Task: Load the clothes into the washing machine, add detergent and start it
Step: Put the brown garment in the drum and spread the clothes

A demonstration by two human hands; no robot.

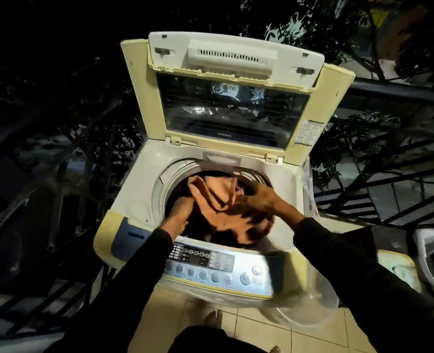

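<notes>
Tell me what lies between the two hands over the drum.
In the head view, an orange garment spans the drum opening between the left hand and the right hand. Both hands touch it; darker clothes lie beneath.

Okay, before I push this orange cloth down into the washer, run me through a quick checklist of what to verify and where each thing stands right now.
1. Lid up and out of the way: ok.
2. Orange cloth over the drum opening, not on the control panel: ok.
3. Left hand inside the drum at the cloth's edge: ok; its grip is blurred, cannot tell.
4. Right hand on the cloth: ok.
5. Room left in the drum: cannot tell, dark clothes lie beneath.
6. Detergent within reach: cannot tell, none in view.
</notes>
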